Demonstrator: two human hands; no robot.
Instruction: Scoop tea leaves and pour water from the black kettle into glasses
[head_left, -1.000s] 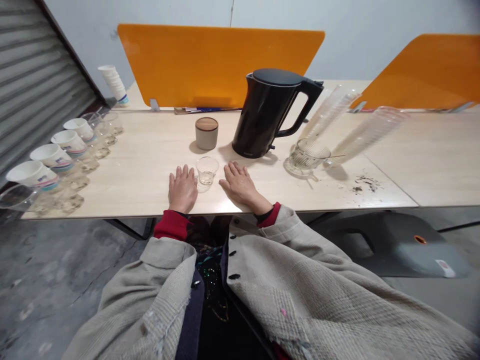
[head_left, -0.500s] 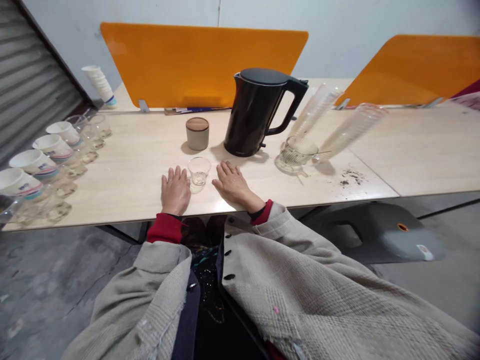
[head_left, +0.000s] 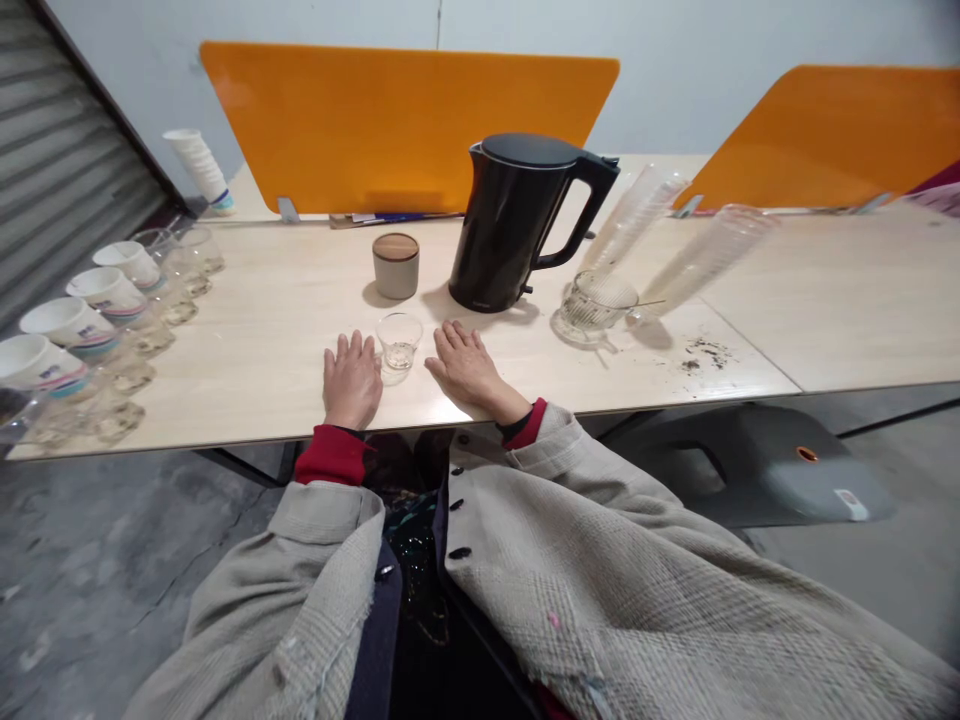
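My left hand (head_left: pixel 352 382) lies flat on the pale wooden table (head_left: pixel 255 330), fingers pointing away from me. My right hand (head_left: pixel 466 366) rests palm down to its right, also holding nothing. Between them stands a small clear cup (head_left: pixel 399 342), upright. Behind the cup is a grey canister (head_left: pixel 396 275) with a wooden lid. A black electric kettle (head_left: pixel 506 225) stands beyond my right hand, its handle turned right. Right of the kettle sits a ribbed glass bowl (head_left: pixel 592 305) on a glass base, with a thin stick across its rim.
Paper cups (head_left: pixel 71 325) and clear cups (head_left: pixel 154 335) line the left end. A paper cup stack (head_left: pixel 199 170) stands behind them. Clear cup stacks (head_left: pixel 697 265) lean at right, near dark crumbs (head_left: pixel 705 355). Orange dividers (head_left: pixel 405 130) edge the back. A grey stool (head_left: pixel 757 465) stands at right.
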